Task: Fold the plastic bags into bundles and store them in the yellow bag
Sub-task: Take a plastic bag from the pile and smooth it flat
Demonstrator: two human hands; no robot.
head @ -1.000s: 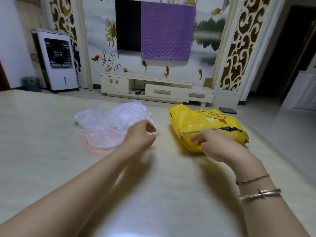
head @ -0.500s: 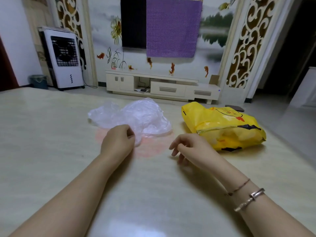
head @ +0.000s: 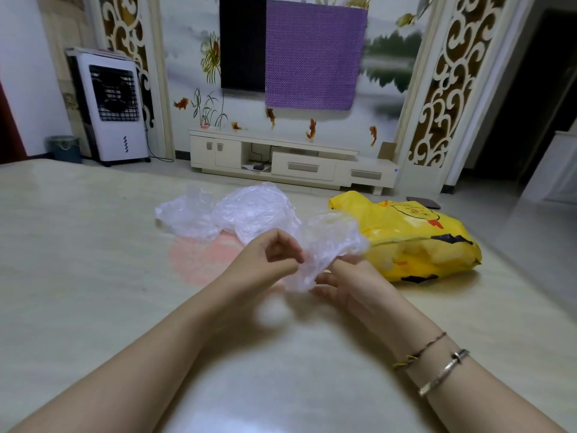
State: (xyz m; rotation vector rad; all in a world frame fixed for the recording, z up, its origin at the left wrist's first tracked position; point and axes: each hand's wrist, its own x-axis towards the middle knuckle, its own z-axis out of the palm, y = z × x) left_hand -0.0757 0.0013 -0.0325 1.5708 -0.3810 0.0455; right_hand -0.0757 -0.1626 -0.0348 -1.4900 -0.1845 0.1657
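Note:
A clear crumpled plastic bag (head: 327, 242) hangs just above the table between my hands. My left hand (head: 265, 260) pinches its lower edge with curled fingers. My right hand (head: 349, 285) is under the bag with its fingers behind the plastic, so its hold is partly hidden. More clear plastic bags (head: 224, 214) lie in a loose heap on the table behind my left hand, over a pink one (head: 199, 260) lying flat. The yellow bag (head: 415, 235), printed with a cartoon figure and bulging, lies on its side to the right.
The pale table (head: 93, 276) stretches wide on all sides of my arms. Beyond its far edge stand a white TV cabinet (head: 290, 160), a white air cooler (head: 109, 107) and a small bin (head: 64, 148) on the floor.
My left hand has lifted one clear bag off the heap and brought it toward the middle. My right hand has moved in from the yellow bag to meet it under the plastic.

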